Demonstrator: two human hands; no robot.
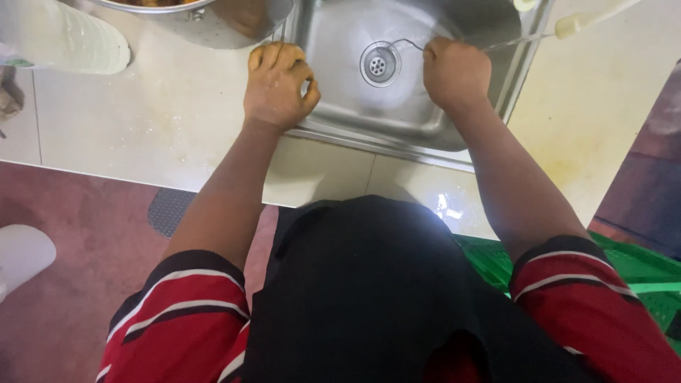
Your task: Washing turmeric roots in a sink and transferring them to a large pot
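Left hand point(278, 85) curled over the sink point(340, 28) rim, right hand point(455, 71) fisted on a thin wire tool point(408, 44) — perhaps a whisk — basin already empty, the tool not yet put down.

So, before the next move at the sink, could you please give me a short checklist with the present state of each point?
1. Left hand rests on the front left rim of the steel sink: ok.
2. Right hand has a closed grip on the thin wire tool: ok.
3. Wire end is near the drain strainer; whether they touch: cannot tell.
4. Sink basin free of dishes: ok.
5. Metal bowl on the counter keeps apart from the left hand: ok.
6. Water running or not: cannot tell.
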